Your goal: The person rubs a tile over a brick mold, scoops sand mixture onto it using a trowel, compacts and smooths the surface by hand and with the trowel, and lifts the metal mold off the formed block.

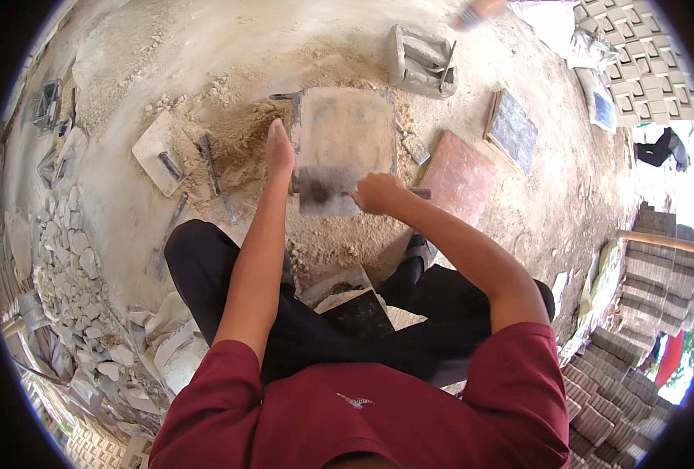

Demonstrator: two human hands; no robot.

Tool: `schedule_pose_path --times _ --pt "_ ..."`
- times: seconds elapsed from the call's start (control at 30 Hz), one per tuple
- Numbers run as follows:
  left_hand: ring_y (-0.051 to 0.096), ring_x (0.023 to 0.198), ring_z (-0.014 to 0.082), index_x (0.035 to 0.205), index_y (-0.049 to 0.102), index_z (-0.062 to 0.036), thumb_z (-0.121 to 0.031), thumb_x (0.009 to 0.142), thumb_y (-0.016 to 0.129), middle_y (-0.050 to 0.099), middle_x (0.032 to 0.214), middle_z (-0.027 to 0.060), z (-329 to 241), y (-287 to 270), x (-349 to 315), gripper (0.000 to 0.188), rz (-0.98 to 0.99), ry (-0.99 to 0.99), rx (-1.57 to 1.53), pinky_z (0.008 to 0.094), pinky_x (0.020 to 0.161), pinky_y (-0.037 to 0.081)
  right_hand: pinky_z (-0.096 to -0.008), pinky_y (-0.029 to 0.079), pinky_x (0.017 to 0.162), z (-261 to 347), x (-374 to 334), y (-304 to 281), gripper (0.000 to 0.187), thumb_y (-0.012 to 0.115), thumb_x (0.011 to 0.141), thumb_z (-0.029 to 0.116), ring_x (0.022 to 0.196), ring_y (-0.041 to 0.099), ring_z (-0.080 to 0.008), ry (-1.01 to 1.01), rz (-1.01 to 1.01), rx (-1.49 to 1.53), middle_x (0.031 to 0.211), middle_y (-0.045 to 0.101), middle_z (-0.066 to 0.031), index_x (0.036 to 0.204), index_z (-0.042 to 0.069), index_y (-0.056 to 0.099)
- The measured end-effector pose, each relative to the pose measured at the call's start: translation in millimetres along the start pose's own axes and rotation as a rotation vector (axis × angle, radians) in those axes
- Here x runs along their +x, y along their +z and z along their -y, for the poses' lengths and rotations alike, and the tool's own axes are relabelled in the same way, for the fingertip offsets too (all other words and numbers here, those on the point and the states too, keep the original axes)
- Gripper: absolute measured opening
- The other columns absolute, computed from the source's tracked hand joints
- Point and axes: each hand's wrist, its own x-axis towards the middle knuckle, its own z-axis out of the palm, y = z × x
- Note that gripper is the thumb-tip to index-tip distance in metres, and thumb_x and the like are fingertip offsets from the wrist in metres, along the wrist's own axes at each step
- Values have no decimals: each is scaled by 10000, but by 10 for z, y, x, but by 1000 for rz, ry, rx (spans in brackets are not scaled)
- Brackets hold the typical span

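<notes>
A square metal mould (347, 129), filled level with tan sandy mix, lies on the ground in front of me. My right hand (380, 193) is closed round the handle of a trowel, whose handle end sticks out past the fist. The trowel's grey rectangular blade (323, 194) lies flat over the mould's near edge, with a dark smear on it. Beside the mould's left edge is my left hand (280, 150), held on edge with fingers stretched out and nothing visible in it. Whether it touches the mould, I cannot tell.
Loose sand (245, 137) is heaped left of the mould, near a pale float board (159, 156) and metal bars. A grey box-shaped block (423, 62) stands beyond; a reddish slab (463, 178) and a dark tile (513, 130) lie right. Broken stones (69, 250) lie left, stacked tiles (624, 383) right.
</notes>
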Motion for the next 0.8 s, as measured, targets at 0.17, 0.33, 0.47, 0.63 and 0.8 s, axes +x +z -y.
schedule_pose_path --times 0.17,0.33,0.47,0.63,0.8 --pt "75 1427 355 1448 149 51 -454 987 218 106 1534 213 40 245 -414 687 -42 494 1047 529 1141 59 -474 506 687 -810 -791 -81 505 472 912 456 770 652 -366 23 27 -28 801 652 -232 831 -1 671" --pt "17 1434 320 1462 88 30 -541 968 111 28 1541 199 -18 451 -713 755 92 539 1293 518 1144 -2 -413 528 617 -1508 -1357 -778 439 490 930 413 663 655 -268 435 -45 -142 739 656 -162 835 20 662" --pt "-9 1435 306 1478 81 -21 -501 979 153 22 1544 194 -76 897 -1230 696 386 663 1348 514 1150 22 -485 493 688 -1822 -1593 -776 476 507 915 405 720 628 -415 461 -413 -8 780 638 -253 782 -31 643" --pt "13 1434 325 1482 86 -43 -444 976 273 30 1546 190 27 1329 -1452 672 990 1189 1040 489 1160 14 -490 472 657 -1774 -1522 -780 487 516 907 403 690 619 -412 392 -520 14 709 619 -251 720 -32 631" --pt "74 1436 293 1477 93 -15 -453 975 195 48 1553 157 -495 1599 -771 674 364 671 1237 460 1165 -15 -478 477 658 -1899 -1724 -638 478 529 901 399 704 617 -404 431 -516 99 721 620 -251 723 -33 632"
